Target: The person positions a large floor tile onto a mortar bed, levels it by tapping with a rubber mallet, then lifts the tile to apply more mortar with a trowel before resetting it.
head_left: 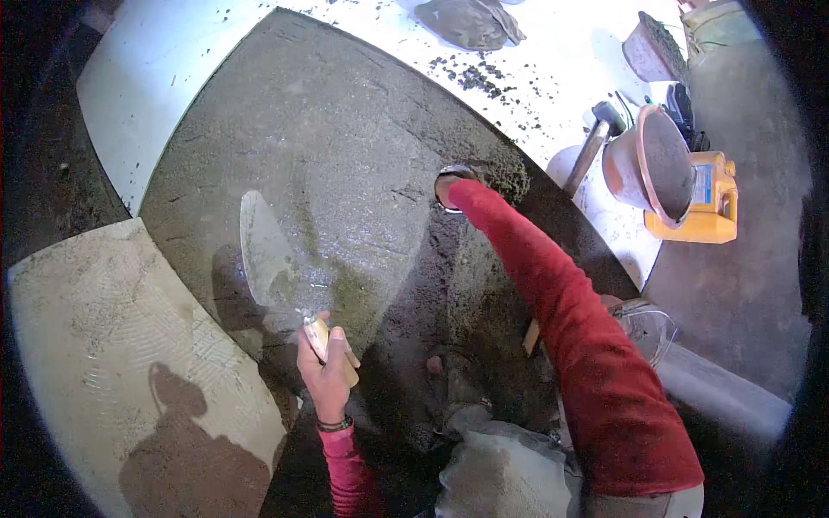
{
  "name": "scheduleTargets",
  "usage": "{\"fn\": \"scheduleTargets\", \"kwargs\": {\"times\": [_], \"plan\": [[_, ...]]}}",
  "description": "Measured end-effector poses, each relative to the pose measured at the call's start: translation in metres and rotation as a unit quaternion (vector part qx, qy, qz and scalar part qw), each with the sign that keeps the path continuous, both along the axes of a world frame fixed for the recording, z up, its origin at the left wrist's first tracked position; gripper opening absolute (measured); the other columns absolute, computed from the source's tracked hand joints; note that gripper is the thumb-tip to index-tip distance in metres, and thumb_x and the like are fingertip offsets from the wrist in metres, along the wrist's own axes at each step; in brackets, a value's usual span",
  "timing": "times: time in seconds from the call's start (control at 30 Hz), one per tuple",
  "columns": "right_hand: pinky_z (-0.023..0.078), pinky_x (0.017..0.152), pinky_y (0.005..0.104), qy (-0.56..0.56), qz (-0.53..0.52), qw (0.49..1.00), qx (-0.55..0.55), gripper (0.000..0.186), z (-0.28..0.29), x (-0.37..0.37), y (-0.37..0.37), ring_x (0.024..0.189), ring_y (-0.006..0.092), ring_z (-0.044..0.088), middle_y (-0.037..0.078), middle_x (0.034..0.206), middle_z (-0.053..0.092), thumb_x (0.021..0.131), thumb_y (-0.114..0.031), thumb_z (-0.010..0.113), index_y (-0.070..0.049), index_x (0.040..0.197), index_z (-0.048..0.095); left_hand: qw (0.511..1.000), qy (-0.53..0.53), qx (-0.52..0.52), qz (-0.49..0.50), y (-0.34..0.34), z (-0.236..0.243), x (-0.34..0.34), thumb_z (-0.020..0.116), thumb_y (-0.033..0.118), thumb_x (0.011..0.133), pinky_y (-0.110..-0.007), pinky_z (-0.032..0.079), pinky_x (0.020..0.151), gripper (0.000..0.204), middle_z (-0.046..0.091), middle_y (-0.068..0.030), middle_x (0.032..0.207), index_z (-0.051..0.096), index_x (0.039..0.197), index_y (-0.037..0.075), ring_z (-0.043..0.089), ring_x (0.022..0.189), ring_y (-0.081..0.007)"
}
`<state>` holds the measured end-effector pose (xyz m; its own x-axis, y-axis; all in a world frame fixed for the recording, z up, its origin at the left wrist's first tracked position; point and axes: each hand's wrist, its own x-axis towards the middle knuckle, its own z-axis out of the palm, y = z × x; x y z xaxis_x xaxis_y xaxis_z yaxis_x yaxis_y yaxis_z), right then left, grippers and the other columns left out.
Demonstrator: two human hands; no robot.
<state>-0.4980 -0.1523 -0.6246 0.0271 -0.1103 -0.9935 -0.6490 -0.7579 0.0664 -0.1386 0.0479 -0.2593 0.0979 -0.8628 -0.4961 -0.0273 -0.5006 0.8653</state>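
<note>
— Two hands at work, both in red sleeves. What does the left hand (326, 373) have?

— Its grip is clamped on the pale wooden handle of a trowel (269, 259). The blade points up and away from the person, lying flat on or just over the grey mortar bed (345, 147), smeared with the same grey mix.

— And the right hand (448, 185)?

— It is stretched far out, near the curved far edge of the mortar. A small round bowl (455, 174) shows right at the fingers; the grip seems to be closed about its rim, though the hand is mostly hidden by the sleeve, so I cannot tell for sure.

— Where does the mortar lie?

— On the floor, spread in a broad dark patch with a white tile (173, 60) beyond it and a second, mortar-combed tile (112, 345) at the left, touching its edge. Loose crumbs are scattered on the white tile near the bowl.

— Anything else about?

— At the right, a hammer (594, 142) lies on the white tile, just beside an orange pan (649, 164) filled with grey mix. A yellow jug (706, 203) stands behind the pan. A grey cloth (471, 22) lies at the top. The person's shadow falls on the combed tile.
</note>
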Motion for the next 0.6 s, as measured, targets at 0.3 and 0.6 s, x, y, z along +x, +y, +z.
{"fn": "scheduleTargets", "kwargs": {"times": [0.3, 0.6], "plan": [[0.055, 0.076, 0.0429, -0.187, -0.157, 0.958, -0.149, 0.024, 0.109, 0.051, -0.005, 0.086, 0.0287, 0.069, 0.017, 0.098, 0.07, 0.074, -0.022, 0.066, -0.004, 0.09, 0.072, 0.999, 0.011, 0.002, 0.034, 0.003, 0.002, 0.007, 0.055, 0.012, 0.095, -0.026, 0.046, 0.048, 0.027, 0.053, -0.0025, 0.075, 0.051, 0.12, 0.002, 0.051, 0.054, -0.0091], [0.049, 0.061, 0.0446, -0.415, -0.347, 0.802, -0.253, 0.025, 0.266, 0.012, 0.034, 0.064, 0.0324, 0.065, 0.021, 0.07, 0.064, 0.074, -0.024, 0.066, -0.001, 0.085, 0.066, 1.0, 0.023, -0.013, 0.009, 0.006, 0.008, 0.004, 0.055, 0.013, 0.096, -0.025, 0.045, 0.048, 0.027, 0.052, -0.0021, 0.074, 0.051, 0.12, 0.002, 0.05, 0.054, -0.0083]]}}
